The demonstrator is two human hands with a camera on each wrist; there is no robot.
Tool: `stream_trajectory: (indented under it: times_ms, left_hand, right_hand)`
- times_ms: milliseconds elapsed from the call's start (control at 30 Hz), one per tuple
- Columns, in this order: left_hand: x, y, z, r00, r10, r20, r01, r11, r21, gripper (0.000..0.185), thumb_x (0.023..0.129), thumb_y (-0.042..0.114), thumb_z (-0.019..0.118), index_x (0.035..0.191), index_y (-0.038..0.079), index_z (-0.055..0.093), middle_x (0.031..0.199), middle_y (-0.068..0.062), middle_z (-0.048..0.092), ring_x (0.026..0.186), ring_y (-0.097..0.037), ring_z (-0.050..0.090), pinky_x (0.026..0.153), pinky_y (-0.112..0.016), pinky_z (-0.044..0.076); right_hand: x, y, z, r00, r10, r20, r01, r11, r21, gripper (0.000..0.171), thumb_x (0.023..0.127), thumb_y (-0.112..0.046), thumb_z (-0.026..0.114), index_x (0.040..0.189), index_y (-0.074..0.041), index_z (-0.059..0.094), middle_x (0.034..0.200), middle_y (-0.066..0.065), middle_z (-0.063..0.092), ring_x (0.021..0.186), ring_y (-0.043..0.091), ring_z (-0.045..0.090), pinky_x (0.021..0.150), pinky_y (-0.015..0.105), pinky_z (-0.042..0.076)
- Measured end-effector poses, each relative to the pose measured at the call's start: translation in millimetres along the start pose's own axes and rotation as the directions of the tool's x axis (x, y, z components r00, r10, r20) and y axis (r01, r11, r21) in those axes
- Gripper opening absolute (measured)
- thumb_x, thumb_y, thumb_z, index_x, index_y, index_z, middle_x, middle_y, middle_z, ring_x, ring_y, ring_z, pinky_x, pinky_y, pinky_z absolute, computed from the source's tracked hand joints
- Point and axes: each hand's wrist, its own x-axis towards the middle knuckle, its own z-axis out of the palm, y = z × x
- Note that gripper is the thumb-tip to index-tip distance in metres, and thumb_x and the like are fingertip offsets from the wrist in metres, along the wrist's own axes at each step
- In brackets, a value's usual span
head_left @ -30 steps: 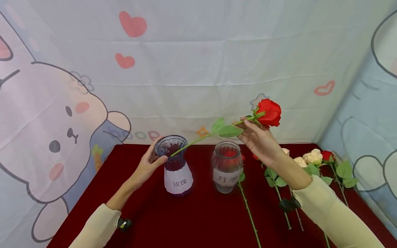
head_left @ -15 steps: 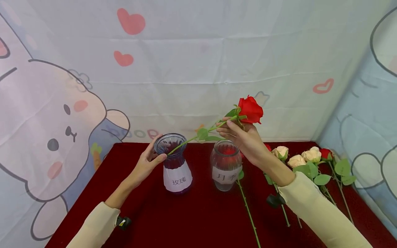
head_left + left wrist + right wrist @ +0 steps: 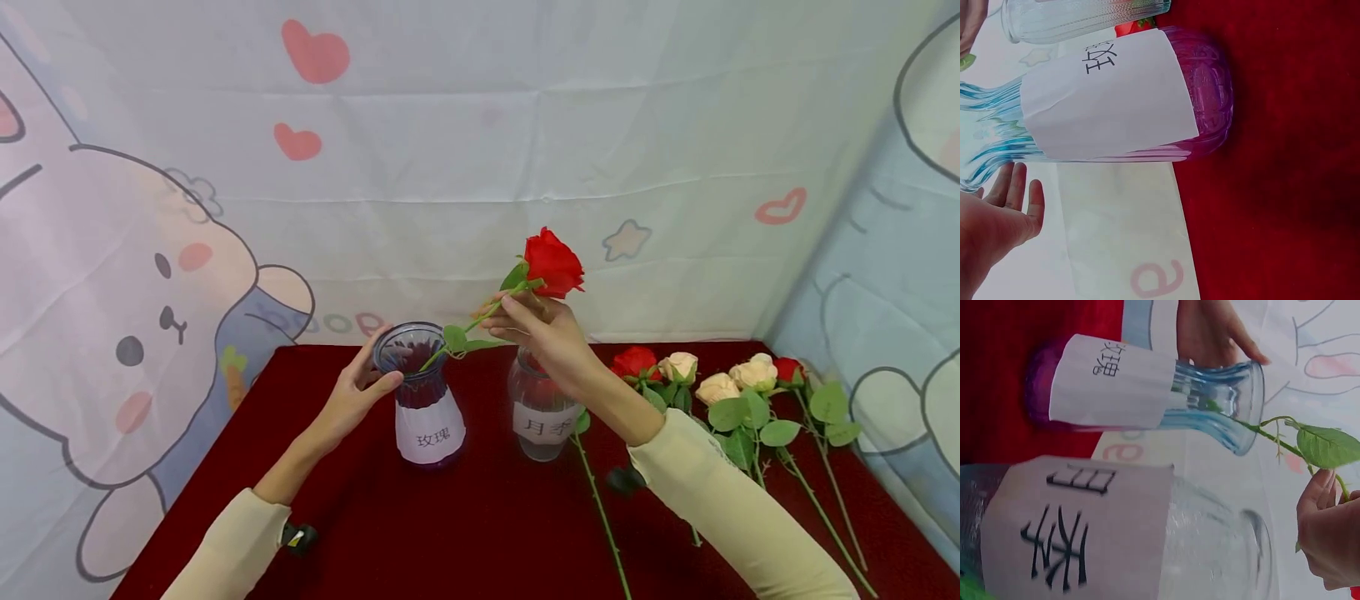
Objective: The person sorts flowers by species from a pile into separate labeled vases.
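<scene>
My right hand pinches the green stem of a red rose just under its bloom. The stem slants down to the left, and its lower end is inside the mouth of a blue-purple glass vase. Leaves on the stem stand just outside the rim. My left hand grips that vase at its flared neck, thumb in front and fingers behind. A white paper label with handwritten characters wraps the vase's body. The right hand and forearm partly cover a clear glass jar, also labelled.
Red roses and cream roses lie on the right of the dark red cloth. A separate green stem lies beside the clear jar. A printed cartoon backdrop hangs behind the table.
My right hand has moved left with the red rose, and the stem stands steeper, deeper in the blue-purple vase. My left hand keeps its grip on the vase.
</scene>
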Motion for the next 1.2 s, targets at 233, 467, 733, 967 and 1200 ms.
stream_trajectory:
  times_ms: [233,467,733,967,1200]
  left_hand:
    - [0.6,-1.8,1.6,1.000,0.004,0.005,-0.004,1.000,-0.009,0.068,0.105,0.017,0.056,0.164,0.029,0.023,0.158,-0.018,0.042,0.129,-0.044,0.053,0.095,-0.018,0.049]
    - [0.4,-3.1,2.8,1.000,0.010,0.003,-0.010,1.000,-0.009,0.069,0.105,0.016,0.056,0.164,0.029,0.022,0.157,-0.019,0.043,0.129,-0.045,0.053,0.095,-0.019,0.049]
    - [1.1,-1.8,4.6,1.000,0.004,0.008,-0.004,1.000,-0.027,0.070,0.105,0.015,0.055,0.164,0.028,0.020,0.159,-0.019,0.041,0.134,-0.044,0.050,0.097,-0.018,0.049]
    - [-0.6,1.0,2.6,1.000,0.003,0.009,-0.003,1.000,-0.020,0.069,0.105,0.016,0.056,0.164,0.028,0.021,0.159,-0.018,0.041,0.131,-0.038,0.052,0.096,-0.018,0.049]
    - [-2.0,0.4,0.8,1.000,-0.006,0.010,0.006,1.000,-0.002,0.069,0.105,0.016,0.055,0.164,0.029,0.021,0.160,-0.017,0.038,0.131,-0.032,0.051,0.098,-0.020,0.048]
  right_hand:
    - [8.5,9.6,11.0,0.998,0.039,0.046,-0.038,0.999,-0.023,0.018,0.106,-0.014,0.054,0.120,-0.006,0.063,0.103,-0.001,0.075,0.095,0.012,0.073,0.098,0.030,0.057]
    - [15.4,14.9,15.4,0.988,0.124,0.094,-0.116,0.989,-0.087,0.027,0.106,-0.017,0.056,0.128,-0.003,0.060,0.115,0.013,0.071,0.095,0.016,0.075,0.089,0.033,0.061]
    - [12.8,19.1,17.6,0.974,0.166,0.151,-0.148,0.981,-0.128,0.035,0.105,-0.013,0.056,0.138,0.000,0.056,0.135,0.026,0.063,0.095,0.017,0.075,0.089,0.037,0.061]
    - [6.8,21.4,16.4,0.957,0.189,0.220,-0.154,0.974,-0.169,0.037,0.104,-0.012,0.057,0.140,-0.002,0.055,0.137,0.024,0.063,0.098,0.020,0.074,0.090,0.038,0.061]
    - [-0.8,21.5,12.1,0.947,0.205,0.247,-0.164,0.971,-0.174,0.043,0.103,-0.011,0.058,0.145,-0.004,0.051,0.136,0.022,0.064,0.101,0.022,0.073,0.090,0.038,0.061]
